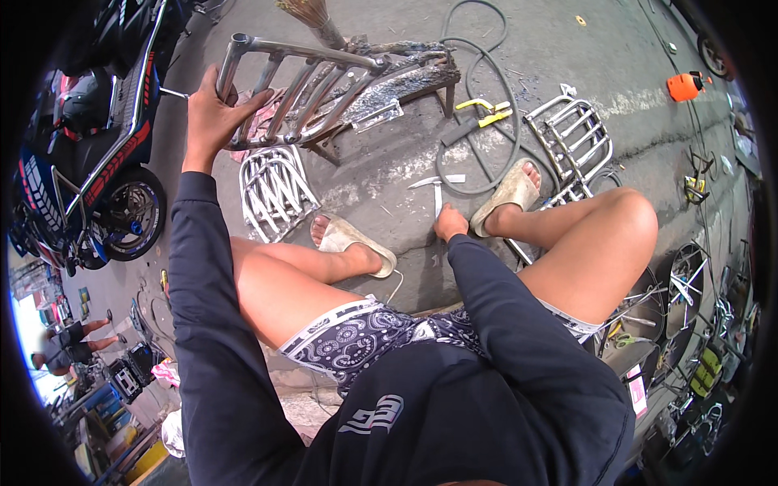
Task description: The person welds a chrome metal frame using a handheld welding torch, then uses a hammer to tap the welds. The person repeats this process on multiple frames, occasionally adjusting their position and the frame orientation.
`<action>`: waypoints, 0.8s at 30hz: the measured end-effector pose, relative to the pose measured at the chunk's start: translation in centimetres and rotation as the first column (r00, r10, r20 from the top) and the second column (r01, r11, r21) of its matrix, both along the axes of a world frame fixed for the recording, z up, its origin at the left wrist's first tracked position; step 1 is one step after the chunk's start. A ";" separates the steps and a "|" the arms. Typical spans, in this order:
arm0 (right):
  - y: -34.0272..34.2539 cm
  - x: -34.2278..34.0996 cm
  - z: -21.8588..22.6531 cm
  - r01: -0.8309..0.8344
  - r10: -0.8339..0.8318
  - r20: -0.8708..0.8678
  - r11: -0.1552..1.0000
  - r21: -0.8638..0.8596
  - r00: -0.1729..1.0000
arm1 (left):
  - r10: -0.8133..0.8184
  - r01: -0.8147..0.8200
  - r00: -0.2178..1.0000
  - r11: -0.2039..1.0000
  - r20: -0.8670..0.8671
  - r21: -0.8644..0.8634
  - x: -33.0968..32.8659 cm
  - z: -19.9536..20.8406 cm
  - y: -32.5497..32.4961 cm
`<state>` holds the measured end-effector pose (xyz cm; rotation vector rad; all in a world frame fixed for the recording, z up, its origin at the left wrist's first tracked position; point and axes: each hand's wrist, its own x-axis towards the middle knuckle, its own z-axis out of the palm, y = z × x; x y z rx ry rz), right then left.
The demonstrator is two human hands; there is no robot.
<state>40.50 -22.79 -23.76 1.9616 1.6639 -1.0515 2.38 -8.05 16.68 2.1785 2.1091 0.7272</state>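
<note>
At the upper left, my left hand is closed round the end tube of a bare-metal tube rack with several slanting crossbars. The rack is tilted over a low, soot-stained metal stand. My right hand, lower and between my feet, grips the handle of a chipping hammer. The hammer's thin pointed head is up, apart from the rack. A yellow-jawed welding electrode holder lies on the floor beyond the hammer, joined to a looped grey cable.
Shiny tube racks lie by my feet, one at left, another at right. A motorcycle stands at left. A broom is behind the stand. Farther right are an orange bottle and metal wheels. A person is at far left.
</note>
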 end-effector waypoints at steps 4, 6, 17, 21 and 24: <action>0.1 -0.1 -0.5 0.003 -0.003 -0.011 1.000 0.003 1.000 | -0.014 0.014 1.000 1.000 -0.009 0.017 -0.5 0.1 -0.2; 0.1 0.0 -0.6 -0.009 0.009 0.003 1.000 -0.005 1.000 | -0.020 0.020 1.000 1.000 0.014 0.019 -0.9 0.2 -0.4; 0.7 0.2 -0.8 -0.024 0.023 -0.020 0.999 -0.044 1.000 | 0.145 -0.143 0.988 0.989 0.052 -0.039 -4.0 1.5 -3.5; 0.5 0.3 -1.3 -0.039 0.039 -0.018 0.999 -0.032 0.999 | 0.269 -0.263 0.963 0.953 0.021 -0.152 -5.9 1.0 -5.2; 0.4 0.3 -1.6 -0.063 0.063 0.002 0.998 -0.019 0.998 | 0.338 -0.317 0.938 0.926 0.077 -0.203 -8.3 -0.4 -6.1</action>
